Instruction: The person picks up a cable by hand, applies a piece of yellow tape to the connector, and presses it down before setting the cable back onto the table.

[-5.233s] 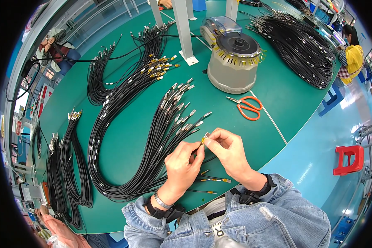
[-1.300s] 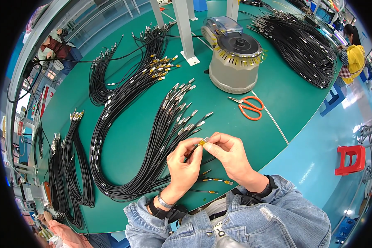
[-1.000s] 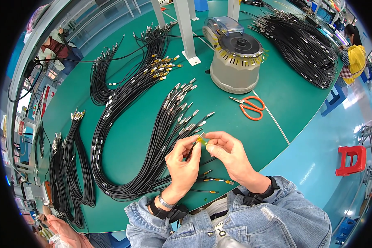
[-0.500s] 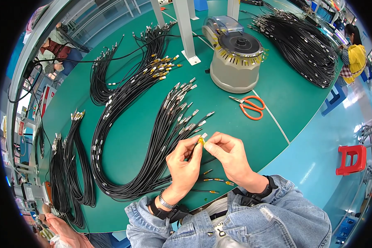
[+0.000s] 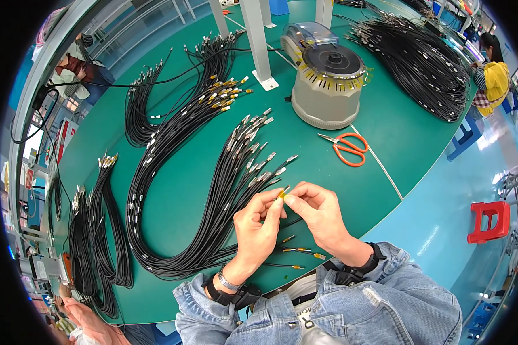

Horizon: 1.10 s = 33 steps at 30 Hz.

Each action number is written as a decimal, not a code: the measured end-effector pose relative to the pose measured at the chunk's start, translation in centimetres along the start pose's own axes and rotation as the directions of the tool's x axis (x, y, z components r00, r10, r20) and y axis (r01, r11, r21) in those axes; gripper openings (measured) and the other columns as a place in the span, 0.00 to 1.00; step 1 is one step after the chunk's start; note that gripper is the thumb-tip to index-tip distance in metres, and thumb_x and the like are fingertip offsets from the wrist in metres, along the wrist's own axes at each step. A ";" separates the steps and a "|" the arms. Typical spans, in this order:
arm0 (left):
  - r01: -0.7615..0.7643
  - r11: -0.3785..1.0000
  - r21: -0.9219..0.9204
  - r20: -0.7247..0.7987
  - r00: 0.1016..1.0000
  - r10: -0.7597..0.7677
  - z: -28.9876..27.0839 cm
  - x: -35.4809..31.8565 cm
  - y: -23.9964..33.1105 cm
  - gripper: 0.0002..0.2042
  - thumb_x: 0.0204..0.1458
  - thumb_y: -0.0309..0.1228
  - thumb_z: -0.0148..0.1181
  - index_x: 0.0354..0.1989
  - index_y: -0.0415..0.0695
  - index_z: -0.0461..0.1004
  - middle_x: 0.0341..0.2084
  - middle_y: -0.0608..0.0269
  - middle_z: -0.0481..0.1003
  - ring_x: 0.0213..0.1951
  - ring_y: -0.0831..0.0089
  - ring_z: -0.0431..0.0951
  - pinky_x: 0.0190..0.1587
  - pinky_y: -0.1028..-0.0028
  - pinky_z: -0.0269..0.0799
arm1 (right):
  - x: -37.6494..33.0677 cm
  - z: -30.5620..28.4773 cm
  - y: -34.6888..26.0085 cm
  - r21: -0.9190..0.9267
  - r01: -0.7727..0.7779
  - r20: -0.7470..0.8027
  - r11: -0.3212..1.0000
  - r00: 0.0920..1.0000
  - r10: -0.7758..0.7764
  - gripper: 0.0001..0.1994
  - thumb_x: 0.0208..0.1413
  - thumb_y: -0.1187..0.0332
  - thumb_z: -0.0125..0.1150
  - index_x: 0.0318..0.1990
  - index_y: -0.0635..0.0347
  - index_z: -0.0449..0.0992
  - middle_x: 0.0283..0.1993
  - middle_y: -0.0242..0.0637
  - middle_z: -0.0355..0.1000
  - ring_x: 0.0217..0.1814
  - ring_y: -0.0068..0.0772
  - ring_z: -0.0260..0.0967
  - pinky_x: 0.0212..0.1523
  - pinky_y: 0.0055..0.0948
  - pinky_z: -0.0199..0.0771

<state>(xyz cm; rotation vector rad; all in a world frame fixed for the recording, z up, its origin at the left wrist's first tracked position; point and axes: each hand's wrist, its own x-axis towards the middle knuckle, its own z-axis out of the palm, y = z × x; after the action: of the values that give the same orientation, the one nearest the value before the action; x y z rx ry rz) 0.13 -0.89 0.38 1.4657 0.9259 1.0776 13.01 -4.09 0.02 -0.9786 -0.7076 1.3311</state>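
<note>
Both hands meet over the front of the table, pinched around one cable end (image 5: 284, 193) that has a metal tip and a band of yellow tape. My left hand (image 5: 255, 227) grips it from the left, thumb against forefinger. From the other side, my right hand (image 5: 319, 215) pinches at the yellow tape. Just left of them curves a bundle of black cables (image 5: 204, 244) with silver connector ends. Below the hands lie several cable ends (image 5: 305, 250) wrapped in yellow tape. Fingers partly hide the piece being held.
A round grey tape dispenser (image 5: 326, 98) with yellow strips around its top stands beyond my hands. Orange-handled scissors (image 5: 351, 150) lie before it. More black cables (image 5: 411, 63) fill the far right. A white post (image 5: 258, 46) rises from the green table (image 5: 385, 138). Co-workers sit nearby.
The cable end has turned slightly between my fingers, its metal tip now showing darker. My hands have barely shifted. The person at far left has moved a hand.
</note>
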 end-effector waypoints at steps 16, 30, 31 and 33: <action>0.078 0.997 -0.006 0.077 0.994 -0.077 -0.3 0.5 0.8 0.06 0.55 0.24 0.50 0.37 0.35 0.70 0.17 0.65 0.71 0.14 0.86 0.65 0.15 0.84 0.57 | 0.5 -0.2 0.4 -0.054 0.058 0.007 0.997 0.998 -0.057 0.05 0.53 0.73 0.57 0.33 0.66 0.72 0.33 0.31 0.69 0.35 0.18 0.65 0.39 0.20 0.66; 0.117 0.990 0.084 0.063 0.990 -0.122 -0.6 0.2 0.8 0.07 0.57 0.29 0.48 0.30 0.38 0.67 0.13 0.69 0.68 0.13 0.88 0.61 0.14 0.86 0.54 | 0.6 -0.3 1.0 -0.081 0.083 -0.007 0.993 0.996 -0.083 0.09 0.53 0.67 0.60 0.33 0.65 0.74 0.28 0.27 0.69 0.31 0.14 0.62 0.33 0.16 0.62; 0.117 0.990 0.084 0.063 0.990 -0.122 -0.6 0.2 0.8 0.07 0.57 0.29 0.48 0.30 0.38 0.67 0.13 0.69 0.68 0.13 0.88 0.61 0.14 0.86 0.54 | 0.6 -0.2 1.0 -0.102 0.090 -0.011 0.991 0.996 -0.092 0.09 0.52 0.67 0.60 0.33 0.65 0.74 0.28 0.27 0.69 0.31 0.14 0.62 0.33 0.17 0.62; 0.101 0.993 0.057 0.054 0.993 -0.104 -0.5 0.1 0.5 0.07 0.58 0.29 0.48 0.30 0.39 0.67 0.12 0.69 0.67 0.13 0.88 0.61 0.14 0.86 0.54 | 0.6 -0.1 0.9 -0.099 0.099 -0.014 0.990 0.995 -0.101 0.09 0.53 0.67 0.60 0.33 0.65 0.74 0.28 0.27 0.69 0.31 0.14 0.62 0.33 0.17 0.62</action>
<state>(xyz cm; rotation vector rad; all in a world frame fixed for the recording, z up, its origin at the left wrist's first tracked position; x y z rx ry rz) -0.28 -0.73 0.96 1.4694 0.9851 0.9379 12.75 -3.57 -0.88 -1.0191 -0.8037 1.2074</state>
